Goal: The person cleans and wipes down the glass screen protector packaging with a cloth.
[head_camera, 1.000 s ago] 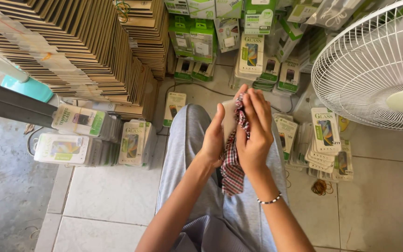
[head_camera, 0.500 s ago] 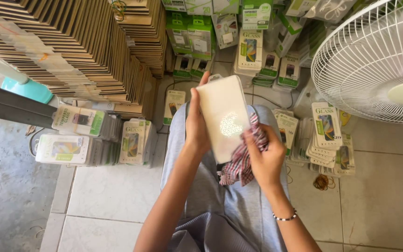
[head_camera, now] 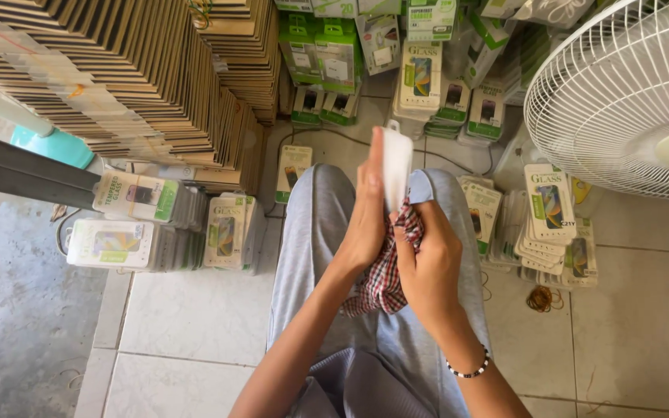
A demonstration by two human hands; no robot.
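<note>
From the head camera, looking down over the person's lap, the left hand (head_camera: 365, 224) stands upright with fingers stretched and pressed flat against a thin white panel (head_camera: 396, 166), which is turned edge-on to the camera and held above the knees; the grip here is a flat clamp of palm and fingers along the panel's side. The right hand (head_camera: 430, 263) is curled closed around a red-and-white checked cloth (head_camera: 385, 282), bunched in the grip and pushed up against the lower edge of the panel, with the loose end of the cloth hanging down onto the grey trousers (head_camera: 311, 232). A beaded bracelet (head_camera: 470, 370) circles the right wrist. The person sits on a tiled floor (head_camera: 187, 317). To the left rise tall stacks of flat brown cardboard sleeves (head_camera: 118, 70), and in front of them lie bundles of packaged screen protectors (head_camera: 149, 224) on the floor. More such packets (head_camera: 551, 224) are piled just right of the right knee, and green-and-white ones (head_camera: 420, 73) lean farther ahead. A white fan (head_camera: 629, 93) with a wire guard fills the upper right corner, and a few rubber bands (head_camera: 540, 298) lie on the tiles near the right-hand pile.
</note>
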